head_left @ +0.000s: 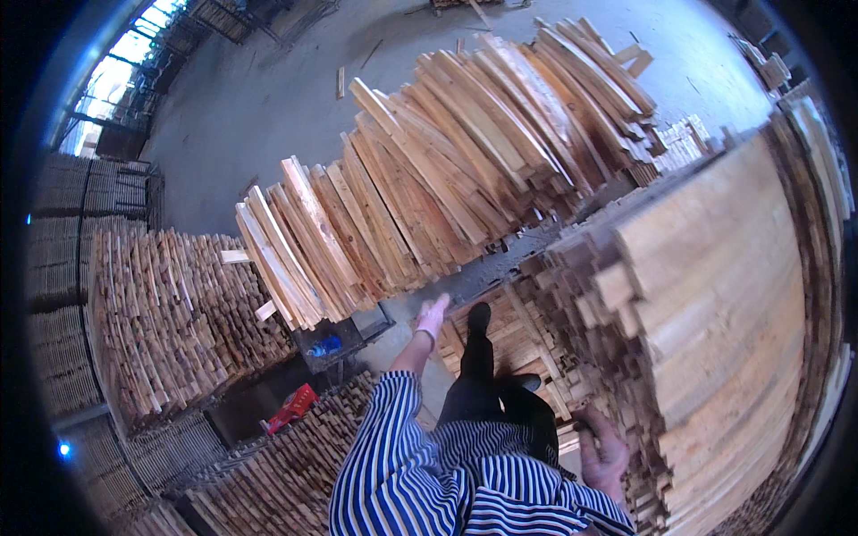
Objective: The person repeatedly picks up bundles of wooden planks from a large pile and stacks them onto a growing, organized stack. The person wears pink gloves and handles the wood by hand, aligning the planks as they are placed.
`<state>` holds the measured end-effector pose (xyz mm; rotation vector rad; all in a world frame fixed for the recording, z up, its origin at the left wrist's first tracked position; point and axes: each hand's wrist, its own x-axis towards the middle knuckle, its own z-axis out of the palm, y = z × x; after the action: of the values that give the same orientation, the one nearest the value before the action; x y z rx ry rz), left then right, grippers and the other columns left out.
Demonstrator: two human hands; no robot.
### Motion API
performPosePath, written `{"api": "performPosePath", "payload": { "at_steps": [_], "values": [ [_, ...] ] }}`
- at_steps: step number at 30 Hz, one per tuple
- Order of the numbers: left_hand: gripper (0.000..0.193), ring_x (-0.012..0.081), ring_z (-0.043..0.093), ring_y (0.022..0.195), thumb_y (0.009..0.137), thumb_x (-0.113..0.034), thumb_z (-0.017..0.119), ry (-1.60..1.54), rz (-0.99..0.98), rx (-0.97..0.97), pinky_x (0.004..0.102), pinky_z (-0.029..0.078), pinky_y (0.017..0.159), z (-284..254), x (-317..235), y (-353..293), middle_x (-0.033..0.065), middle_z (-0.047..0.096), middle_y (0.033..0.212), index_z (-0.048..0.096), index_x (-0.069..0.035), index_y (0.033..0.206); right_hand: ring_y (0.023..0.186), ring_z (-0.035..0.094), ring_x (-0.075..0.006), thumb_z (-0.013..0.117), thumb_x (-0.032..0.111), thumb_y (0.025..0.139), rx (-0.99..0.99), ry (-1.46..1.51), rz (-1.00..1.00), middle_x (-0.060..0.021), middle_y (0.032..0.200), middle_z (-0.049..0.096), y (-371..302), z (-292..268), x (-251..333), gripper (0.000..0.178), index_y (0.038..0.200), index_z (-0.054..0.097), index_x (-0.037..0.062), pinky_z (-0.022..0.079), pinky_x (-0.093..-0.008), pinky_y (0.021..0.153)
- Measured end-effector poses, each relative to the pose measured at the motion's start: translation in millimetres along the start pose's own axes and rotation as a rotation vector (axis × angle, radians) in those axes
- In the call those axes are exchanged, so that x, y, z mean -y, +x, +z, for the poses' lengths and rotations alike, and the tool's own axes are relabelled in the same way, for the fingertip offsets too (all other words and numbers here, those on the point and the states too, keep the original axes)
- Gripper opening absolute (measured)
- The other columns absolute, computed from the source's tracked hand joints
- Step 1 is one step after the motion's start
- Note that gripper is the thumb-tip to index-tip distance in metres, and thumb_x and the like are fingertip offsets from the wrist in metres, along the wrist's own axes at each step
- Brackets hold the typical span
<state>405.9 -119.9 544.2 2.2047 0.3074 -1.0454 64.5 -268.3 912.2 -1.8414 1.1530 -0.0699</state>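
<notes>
My left hand (pixel 432 317), in what looks like a pale pink glove, reaches forward with its fingers stretched out. It is just short of the near ends of a long row of loose wooden boards (pixel 402 196) and seems to hold nothing. My right hand (pixel 603 454) looks bare and hangs low at my right side, fingers loosely bent and apart, with nothing visible in it. Closest to that hand is a tall stack of boards (pixel 715 295), its rough ends facing me. Whether the hand touches the stack is hard to tell.
Boards or a wooden pallet (pixel 523 330) lie around my feet. To the left stand a big stack of thin boards (pixel 179 313), a red object (pixel 293 406) on another stack, and a small blue item (pixel 326 347). Concrete floor (pixel 268 107) stretches beyond the row.
</notes>
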Motion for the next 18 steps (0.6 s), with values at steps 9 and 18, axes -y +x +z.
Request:
{"api": "performPosePath", "payload": {
  "at_steps": [9,18],
  "values": [
    [0.107,0.0372,0.055,0.131,0.067,-0.06,0.088,-0.345,-0.431,-0.691,0.0432,0.044,0.109,14.8,-140.4,146.6,0.0275,0.054,0.144,0.048,0.007,0.141,0.114,0.065,-0.022,0.06,0.004,0.099,0.158,0.278,0.298,-0.0154,0.125,0.068,68.9,136.9,-103.6,0.042,0.14,0.056,-0.003,0.052,-0.0335,0.1],
    [0.08,0.0273,0.06,0.121,0.083,-0.038,0.08,-1.468,-0.077,-0.288,0.0384,0.049,0.101,22.0,-16.7,282.6,0.0162,0.058,0.141,0.047,-0.002,0.146,0.124,0.062,-0.0211,0.063,0.009,0.097,0.302,0.45,0.294,-0.0143,0.133,0.067,170.8,227.1,-51.8,0.043,0.137,0.058,-0.0035,0.045,-0.0315,0.109]
  ]
}}
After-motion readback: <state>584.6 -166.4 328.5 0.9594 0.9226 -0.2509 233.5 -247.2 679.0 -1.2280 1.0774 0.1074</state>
